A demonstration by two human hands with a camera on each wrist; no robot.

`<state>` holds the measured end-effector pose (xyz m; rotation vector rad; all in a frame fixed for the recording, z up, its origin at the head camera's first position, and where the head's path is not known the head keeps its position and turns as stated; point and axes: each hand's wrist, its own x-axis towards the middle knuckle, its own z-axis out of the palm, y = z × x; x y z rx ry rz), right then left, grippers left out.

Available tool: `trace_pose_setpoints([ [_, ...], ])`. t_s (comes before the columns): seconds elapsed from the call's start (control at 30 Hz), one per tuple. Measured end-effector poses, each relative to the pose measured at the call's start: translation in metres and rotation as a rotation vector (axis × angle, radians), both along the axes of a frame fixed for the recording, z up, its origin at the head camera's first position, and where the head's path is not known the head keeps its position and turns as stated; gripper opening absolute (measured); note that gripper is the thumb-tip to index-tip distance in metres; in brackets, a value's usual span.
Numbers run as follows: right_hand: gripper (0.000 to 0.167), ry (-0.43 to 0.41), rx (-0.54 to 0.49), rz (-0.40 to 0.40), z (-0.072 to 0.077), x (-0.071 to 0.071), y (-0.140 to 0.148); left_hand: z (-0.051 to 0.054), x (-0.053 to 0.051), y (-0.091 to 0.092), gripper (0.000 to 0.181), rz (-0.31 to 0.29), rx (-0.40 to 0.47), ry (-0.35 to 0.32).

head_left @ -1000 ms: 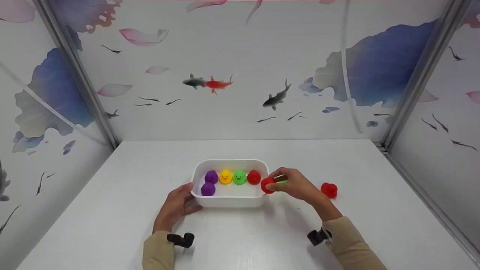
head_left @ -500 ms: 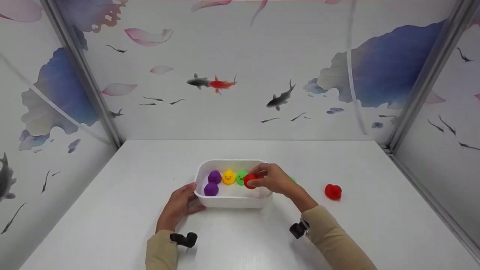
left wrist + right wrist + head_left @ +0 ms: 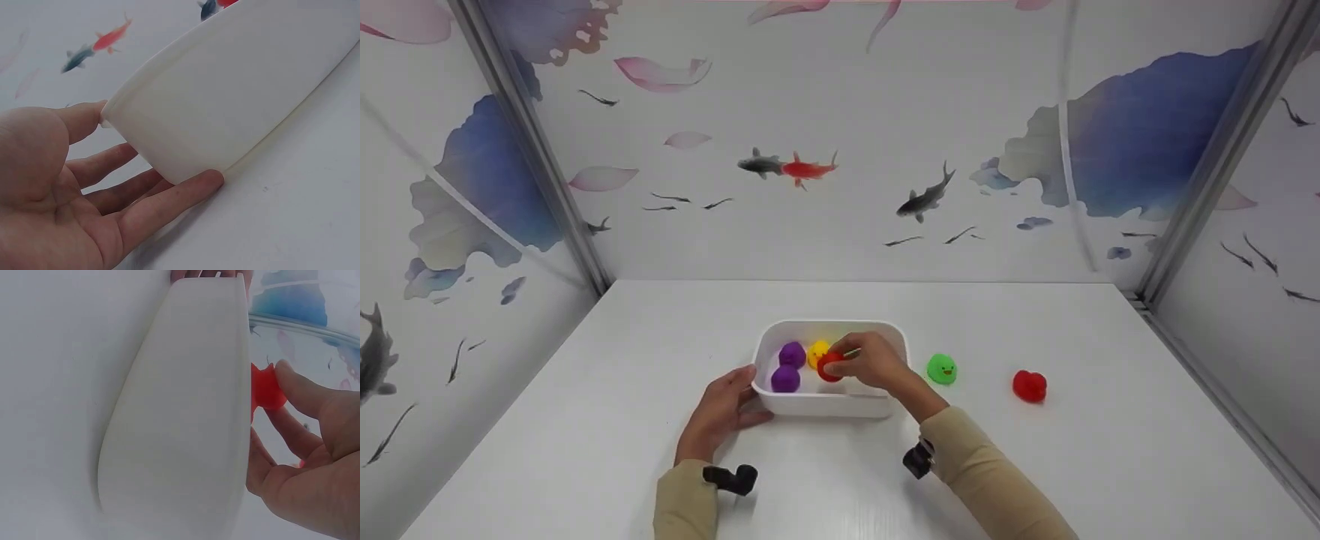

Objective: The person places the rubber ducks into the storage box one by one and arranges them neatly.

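Observation:
A white plastic box [image 3: 825, 406] stands on the table. My left hand [image 3: 724, 411] holds its left end, thumb at the rim and fingers spread along the lower wall, as the left wrist view shows. Over the inside of the box, my right hand [image 3: 870, 361] pinches a red rubber duck [image 3: 830, 367] between thumb and fingers. In the right wrist view the box wall partly hides this red duck [image 3: 270, 388]. Two purple ducks [image 3: 786, 379] sit at the left inside the box. A yellow duck [image 3: 817, 352] is partly covered by the held one. My right hand blocks part of the interior.
Right of the box, a green rubber duck [image 3: 942, 369] sits on the white table [image 3: 660, 315]. Farther right lies another red duck [image 3: 1030, 386]. Printed walls [image 3: 840, 240] enclose the back and sides.
My right hand has carried the red duck leftward, from the box's right rim to over its middle. The green duck outside has come into full view. My left hand keeps its place on the box.

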<state>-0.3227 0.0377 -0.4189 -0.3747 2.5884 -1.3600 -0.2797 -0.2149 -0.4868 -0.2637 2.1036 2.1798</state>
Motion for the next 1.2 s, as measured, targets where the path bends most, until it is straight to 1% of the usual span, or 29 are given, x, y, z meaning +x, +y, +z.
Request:
trace_pose_setpoints([
  [0.1,0.026,-0.015,0.023,-0.014,-0.003,0.001,-0.008,0.000,-0.001,0.001,0.055,0.002,-0.016,-0.013],
  [0.33,0.027,-0.041,0.023,-0.038,-0.010,0.001,-0.020,0.002,-0.002,0.003,0.057,-0.016,0.006,-0.007],
  [0.57,0.024,-0.059,0.054,-0.035,-0.016,-0.004,-0.027,-0.001,-0.001,0.002,0.056,-0.039,0.020,0.001],
  [0.7,0.027,-0.062,0.073,-0.037,-0.019,-0.008,-0.030,-0.003,-0.002,0.002,0.056,-0.038,0.029,0.007],
  [0.83,0.026,-0.074,0.072,-0.038,-0.023,-0.010,-0.032,-0.002,-0.001,0.001,0.056,-0.034,0.029,0.006],
  [0.93,0.025,-0.081,0.060,-0.024,-0.026,-0.011,-0.033,0.000,0.001,0.001,0.054,-0.030,0.024,0.007],
  [1.07,0.025,-0.093,0.043,-0.030,-0.027,-0.013,-0.036,0.001,0.002,0.000,0.055,-0.021,0.016,0.003],
  [1.2,0.027,-0.114,0.040,-0.038,-0.024,-0.014,-0.038,0.002,0.002,-0.001,0.056,-0.026,0.006,0.000],
])
